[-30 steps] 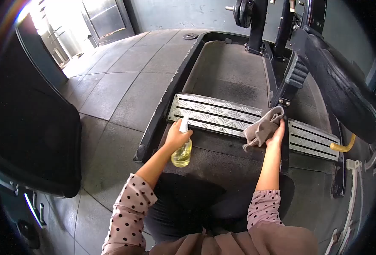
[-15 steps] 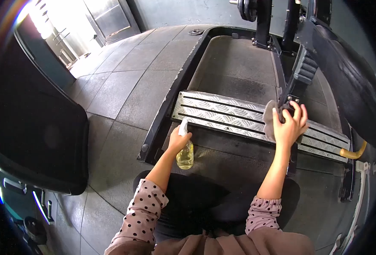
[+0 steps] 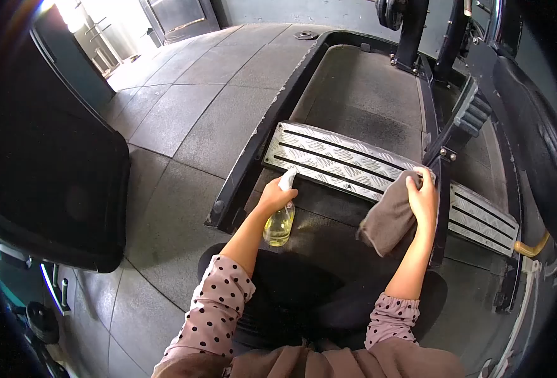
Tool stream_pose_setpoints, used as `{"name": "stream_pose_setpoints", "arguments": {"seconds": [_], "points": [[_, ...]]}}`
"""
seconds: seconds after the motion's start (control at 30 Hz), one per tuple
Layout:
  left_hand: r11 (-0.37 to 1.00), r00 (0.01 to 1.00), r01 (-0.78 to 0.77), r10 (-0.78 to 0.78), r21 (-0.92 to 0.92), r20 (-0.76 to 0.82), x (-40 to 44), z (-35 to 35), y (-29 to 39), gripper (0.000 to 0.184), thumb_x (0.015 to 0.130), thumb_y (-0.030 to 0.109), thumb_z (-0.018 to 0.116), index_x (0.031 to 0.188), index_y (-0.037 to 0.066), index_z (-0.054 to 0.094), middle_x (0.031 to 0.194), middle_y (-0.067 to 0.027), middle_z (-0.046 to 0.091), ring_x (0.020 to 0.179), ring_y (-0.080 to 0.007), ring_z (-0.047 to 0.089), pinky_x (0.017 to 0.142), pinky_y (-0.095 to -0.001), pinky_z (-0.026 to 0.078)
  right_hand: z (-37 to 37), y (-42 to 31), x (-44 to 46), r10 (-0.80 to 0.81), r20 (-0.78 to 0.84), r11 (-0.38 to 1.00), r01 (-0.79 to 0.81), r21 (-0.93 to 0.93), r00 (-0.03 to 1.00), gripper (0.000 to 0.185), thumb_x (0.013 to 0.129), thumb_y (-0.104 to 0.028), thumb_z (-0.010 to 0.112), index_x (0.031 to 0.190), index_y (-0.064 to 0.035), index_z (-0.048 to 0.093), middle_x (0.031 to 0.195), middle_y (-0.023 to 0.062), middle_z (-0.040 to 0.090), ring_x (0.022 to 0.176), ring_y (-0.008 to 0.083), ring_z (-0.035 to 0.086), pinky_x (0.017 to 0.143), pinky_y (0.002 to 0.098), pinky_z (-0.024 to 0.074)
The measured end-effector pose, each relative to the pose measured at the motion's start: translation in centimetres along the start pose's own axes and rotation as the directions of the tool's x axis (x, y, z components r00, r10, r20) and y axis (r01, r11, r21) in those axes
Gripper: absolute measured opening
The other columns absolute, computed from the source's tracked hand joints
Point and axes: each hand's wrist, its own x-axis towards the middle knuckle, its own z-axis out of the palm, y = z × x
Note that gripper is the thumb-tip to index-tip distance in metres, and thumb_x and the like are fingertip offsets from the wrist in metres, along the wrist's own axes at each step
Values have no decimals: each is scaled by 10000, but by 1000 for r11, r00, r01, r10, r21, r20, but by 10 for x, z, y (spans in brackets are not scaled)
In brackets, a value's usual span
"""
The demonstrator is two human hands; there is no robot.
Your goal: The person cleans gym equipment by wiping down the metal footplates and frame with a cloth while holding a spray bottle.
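Observation:
My left hand is wrapped round the neck of a clear spray bottle with yellow liquid and a white nozzle. The bottle is upright, in front of the left part of a silver tread-patterned footplate with black strips. In my right hand is a grey-brown cloth, gripped at its upper end and hanging down to the left. The cloth overlaps the right part of the footplate's near edge; whether it touches the plate I cannot tell.
A black machine frame surrounds the footplate. Black padding and a yellow handle are at the right. A large black pad stands at the left. A weight plate lies on the tiled floor.
My right hand has moved down from the post base, and the cloth, bunched earlier, now hangs in a smoother fold. My left hand still holds the bottle. The view has shifted slightly.

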Motion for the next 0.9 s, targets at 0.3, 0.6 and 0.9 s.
{"name": "stream_pose_setpoints", "arguments": {"seconds": [0.3, 0.6, 0.9], "points": [[979, 971, -206, 205, 5, -126, 7, 4, -2, 530, 719, 183, 705, 1203, -6, 604, 925, -115, 690, 823, -201, 665, 781, -331, 520, -8, 2, -3, 231, 314, 955, -153, -255, 921, 467, 750, -200, 776, 1141, 17, 638, 1087, 218, 680, 1008, 347, 663, 868, 393, 500], [938, 861, -334, 262, -96, -435, 1, -47, 44, 315, 698, 225, 688, 842, -22, 558, 868, -236, 605, 905, -418, 590, 798, -466, 467, -18, 4, 8, -188, -397, 980, 145, -134, 899, 323, 943, -235, 615, 1189, -27, 616, 1151, 184, 665, 1026, 306, 658, 879, 391, 503], [968, 839, -244, 184, -51, -511, -15, -87, 63, 288, 712, 210, 653, 877, 1, 541, 902, -217, 593, 909, -415, 589, 799, -479, 470, 88, -94, -5, -238, -175, 967, 250, 50, 955, 211, 891, -129, 683, 1061, -23, 617, 1003, 129, 679, 934, 211, 656, 844, 340, 504]]}}
